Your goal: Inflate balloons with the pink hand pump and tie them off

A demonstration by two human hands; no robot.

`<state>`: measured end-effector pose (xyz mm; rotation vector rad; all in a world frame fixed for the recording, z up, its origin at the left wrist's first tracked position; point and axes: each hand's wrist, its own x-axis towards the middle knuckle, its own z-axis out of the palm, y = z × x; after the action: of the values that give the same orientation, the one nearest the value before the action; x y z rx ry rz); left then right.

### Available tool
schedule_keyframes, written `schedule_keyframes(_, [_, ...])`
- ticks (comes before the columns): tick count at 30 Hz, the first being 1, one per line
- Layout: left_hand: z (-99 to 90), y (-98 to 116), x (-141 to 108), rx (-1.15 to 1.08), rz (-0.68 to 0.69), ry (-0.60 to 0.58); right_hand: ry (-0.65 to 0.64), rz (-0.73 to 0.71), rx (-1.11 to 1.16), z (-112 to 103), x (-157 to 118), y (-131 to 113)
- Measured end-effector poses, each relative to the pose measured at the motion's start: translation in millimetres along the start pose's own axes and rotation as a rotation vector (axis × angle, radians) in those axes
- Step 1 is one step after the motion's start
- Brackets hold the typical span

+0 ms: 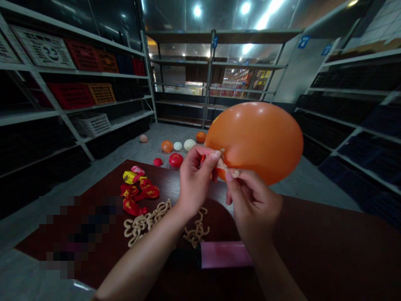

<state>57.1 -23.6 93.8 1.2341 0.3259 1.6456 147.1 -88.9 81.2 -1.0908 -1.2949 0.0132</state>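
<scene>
an inflated orange balloon (pixel 254 142) sits just beyond and above both hands, its pale knotted-looking neck (pixel 224 164) held between them. the left hand (pixel 197 182) and the right hand (pixel 253 205) each pinch that neck in a narrow grip of thumb and fingertips. below them, on a dark red table (pixel 167 182), lie deflated red and yellow balloons (pixel 139 192) and looped cream strands (pixel 145 221).

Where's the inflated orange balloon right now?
In the head view, the inflated orange balloon is at centre-right, its neck pinched between the left hand and the right hand, above the dark red table.
</scene>
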Motion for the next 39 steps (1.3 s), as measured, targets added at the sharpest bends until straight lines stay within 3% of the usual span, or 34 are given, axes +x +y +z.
schedule_keyframes(3, [1.2, -1.6, -0.5, -0.041, -0.070, 0.002, -0.023, -0.068, -0.132, -1.4, -0.1, 0.5])
schedule_keyframes(6, [0.7, -3.5, -1.3, 0.020, -0.044, -0.034, -0.042, -0.072, -0.166, -0.6, 0.8, -0.9])
schedule_keyframes(11, [-0.8, -3.6, -1.5, 0.117, 0.074, -0.179, -0.017, 0.083, -0.019, 0.5, 3.2, 0.4])
schedule_keyframes(15, [-3.8, -4.1, 1.3, 0.153, 0.037, -0.268, -0.010, 0.143, 0.113, -1.2, 6.6, 3.1])
schedule_keyframes(25, [-5.2, 2.8, 3.1, 0.223, 0.000, -0.261, -0.059, -0.015, -0.171, -1.7, 7.2, 3.7])
schedule_keyframes(30, [-5.5, -0.6, 4.5, 0.061, -0.152, -0.192, -0.178, -0.103, -0.250, -6.4, 11.0, 6.1])
schedule_keyframes(39, [-8.8, 10.2, 9.8, -0.230, -0.424, 0.104, -0.221, -0.381, -0.542, 0.7, 8.6, 7.3])
